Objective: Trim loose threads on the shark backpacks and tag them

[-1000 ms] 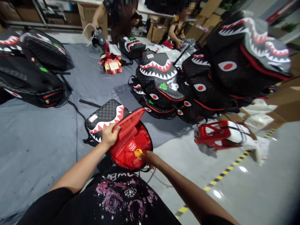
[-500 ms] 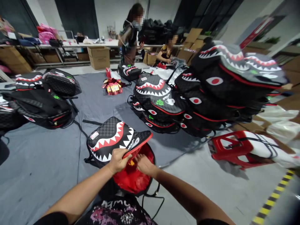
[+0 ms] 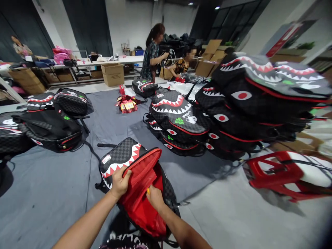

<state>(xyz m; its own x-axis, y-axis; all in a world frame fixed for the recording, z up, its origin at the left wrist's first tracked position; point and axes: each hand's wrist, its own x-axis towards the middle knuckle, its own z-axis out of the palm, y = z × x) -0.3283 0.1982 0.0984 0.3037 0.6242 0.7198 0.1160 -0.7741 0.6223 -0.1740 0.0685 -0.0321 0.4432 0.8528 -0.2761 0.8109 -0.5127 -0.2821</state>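
Note:
A black checkered backpack (image 3: 123, 149) with a shark-mouth print lies unzipped in front of me, its red lining (image 3: 140, 181) exposed. My left hand (image 3: 120, 182) is closed on the edge of its front panel, which is folded back to the left. Inside the opening, my right hand (image 3: 156, 199) is closed, fingers curled against the lining. A small yellow thing (image 3: 148, 191) shows at its fingertips; most of it is hidden, and I cannot tell what it is.
Shark-print backpacks are piled at the right (image 3: 241, 107), with a shorter stack (image 3: 178, 117) beside them. More backpacks (image 3: 54, 129) lie left on the grey cloth (image 3: 59, 180). Red-and-yellow tags (image 3: 127, 103) sit further back. A red stool (image 3: 277, 173) stands right. Co-workers are behind.
My left hand has pulled the front panel back and left, so the opening gapes wider and more lining shows. My right hand has moved lower in the view, still inside the backpack.

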